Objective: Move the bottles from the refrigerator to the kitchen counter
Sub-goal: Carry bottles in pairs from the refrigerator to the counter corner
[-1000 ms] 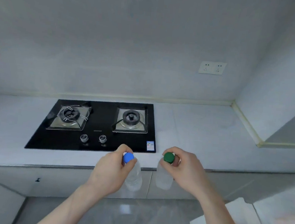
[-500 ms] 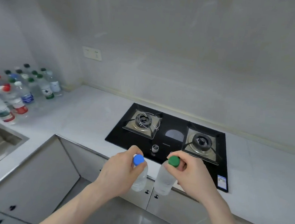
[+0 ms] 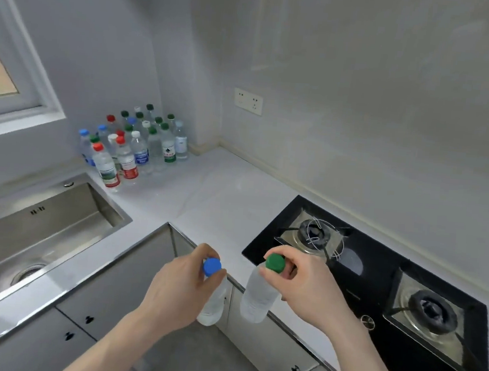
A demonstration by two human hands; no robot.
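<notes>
Pale L-shaped desk (image 3: 221, 195), bottle cluster (image 3: 134, 143) in the far corner, up-left of both hands. Left hand (image 3: 181, 289) pinches the blue-capped bottle (image 3: 212, 298), right hand (image 3: 305, 285) the green-capped bottle (image 3: 258, 296); both hang upright, caps up, off the desk edge. Left's nearer.

The two bottles, one blue-capped (image 3: 212, 298) and one green-capped (image 3: 257, 297), are clear, faintly ribbed plastic with matt plastic caps. The cluster of bottles (image 3: 136, 146) in the corner is the same clear plastic, with glossy printed labels. The tabletop (image 3: 221, 195) looks like pale, smooth stone with a soft sheen. The sink (image 3: 41, 226) is brushed steel. The hob (image 3: 376, 288) is glossy black glass with metal burner plates. The cabinet fronts (image 3: 129, 267) are smooth and grey.
</notes>
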